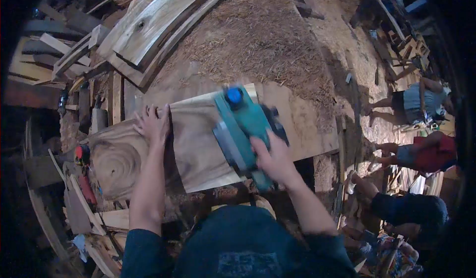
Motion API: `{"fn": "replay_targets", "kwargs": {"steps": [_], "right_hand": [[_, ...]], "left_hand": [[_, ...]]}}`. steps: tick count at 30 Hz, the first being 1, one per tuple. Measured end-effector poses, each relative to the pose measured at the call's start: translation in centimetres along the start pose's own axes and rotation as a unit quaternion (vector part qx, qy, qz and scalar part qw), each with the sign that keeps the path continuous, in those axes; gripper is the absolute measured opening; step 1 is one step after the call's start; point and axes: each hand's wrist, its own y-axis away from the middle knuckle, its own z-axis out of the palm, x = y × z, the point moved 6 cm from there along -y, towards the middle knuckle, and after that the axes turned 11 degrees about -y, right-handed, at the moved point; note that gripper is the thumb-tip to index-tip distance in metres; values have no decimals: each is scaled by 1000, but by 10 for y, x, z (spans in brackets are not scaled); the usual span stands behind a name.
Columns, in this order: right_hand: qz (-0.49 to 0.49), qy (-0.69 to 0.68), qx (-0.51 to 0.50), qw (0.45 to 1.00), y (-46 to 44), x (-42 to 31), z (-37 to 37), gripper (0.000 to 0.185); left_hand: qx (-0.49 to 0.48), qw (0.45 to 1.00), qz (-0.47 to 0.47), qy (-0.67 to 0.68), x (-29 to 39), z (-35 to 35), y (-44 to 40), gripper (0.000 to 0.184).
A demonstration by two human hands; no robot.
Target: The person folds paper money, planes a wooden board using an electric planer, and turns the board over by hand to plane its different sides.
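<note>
A wide wooden board point(196, 129) with dark swirling grain and pale edges lies across the bench in front of me. My left hand point(152, 124) rests flat on its left part, fingers spread. Toward the board's right end stands a teal electric planer point(243, 124) with a blue front knob, slightly blurred. My right hand point(272, 156) is wrapped round its rear handle. The planer's underside and the board beneath it are hidden.
Wood shavings point(258, 40) cover the surface beyond the board. A large slab point(158, 20) lies at the upper left, near stacked offcuts point(69, 50). A red round object point(82, 153) sits left of the board. Several people, one in a red top point(436, 151), are at the right.
</note>
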Motion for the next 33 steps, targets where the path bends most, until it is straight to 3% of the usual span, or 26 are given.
{"fn": "replay_targets", "kwargs": {"steps": [5, 8, 14, 16, 18, 21, 22, 24, 28, 30, 33], "right_hand": [[112, 59, -23, 992, 133, 81, -47, 45], [105, 39, -26, 993, 141, 84, -50, 48], [-50, 39, 51, 997, -11, 2, -14, 49], [-8, -2, 39, 999, -59, -24, -7, 48], [-48, -16, 53, 997, -70, -19, -8, 47], [-15, -3, 45, 999, -50, -13, -16, 45], [-37, -18, 48, 998, -29, -2, -19, 34], [22, -4, 41, 999, 17, 30, -36, 44], [185, -18, 65, 980, 88, 43, -82, 39], [35, 120, 105, 987, 89, 46, -120, 32], [-37, 95, 167, 981, 64, 91, -181, 24]], "left_hand": [[11, 1000, -4, 8, 11, -12, 5, 61], [6, 1000, -9, 8, 11, -13, 4, 59], [3, 1000, -5, 16, 6, -10, 1, 58], [0, 1000, -1, 22, 6, -8, 5, 59], [1, 999, 5, 38, 5, -13, 7, 59], [3, 1000, -6, -7, 4, -11, 4, 59], [7, 1000, -6, -1, 2, -11, 6, 58], [17, 1000, -2, 13, 5, -14, 7, 57], [19, 999, -5, 46, 7, -19, 11, 57], [19, 997, 0, 71, 6, -26, 15, 58], [-34, 999, 10, 27, 4, -35, 18, 62]]}}
